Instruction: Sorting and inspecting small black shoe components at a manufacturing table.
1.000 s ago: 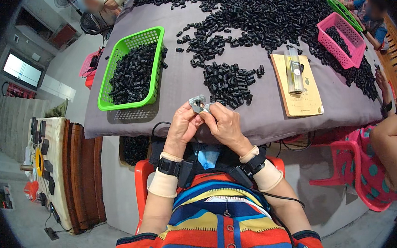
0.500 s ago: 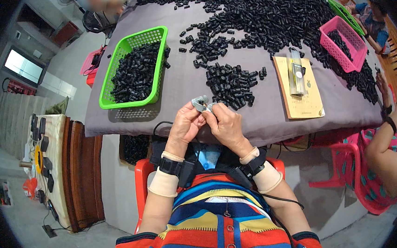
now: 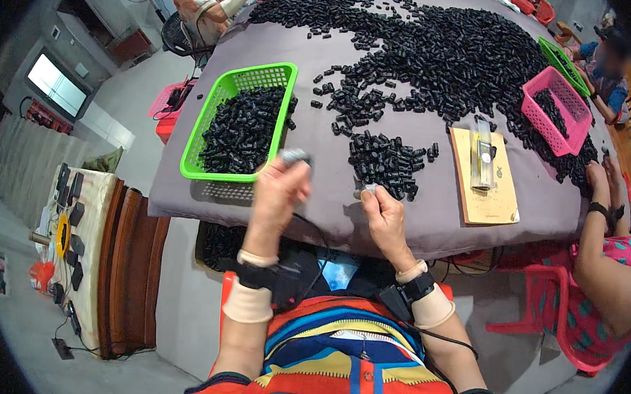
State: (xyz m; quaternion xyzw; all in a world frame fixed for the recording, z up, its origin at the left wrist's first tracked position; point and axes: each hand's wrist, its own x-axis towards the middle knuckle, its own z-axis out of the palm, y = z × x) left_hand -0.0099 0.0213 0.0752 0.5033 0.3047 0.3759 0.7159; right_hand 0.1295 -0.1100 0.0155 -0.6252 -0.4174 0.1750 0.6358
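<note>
A: The hands have parted: the left hand (image 3: 281, 190) is now by the green basket's (image 3: 221, 177) near right corner, the right hand (image 3: 384, 213) farther right of it.

B: Gripping anything?

A: Can't tell. The left is blurred, fingers curled; the right's thumb and finger pinch together, contents unclear.

B: The black cylindrical pieces (image 3: 243, 132)?

A: Heaped inside the basket, and piled right of it.

B: Risks?

A: A hasty swing could clip its rim, spilling some.

B: Writing?

A: Faint print on the yellow notebook (image 3: 498, 200) right of the basket, unreadable.
</note>
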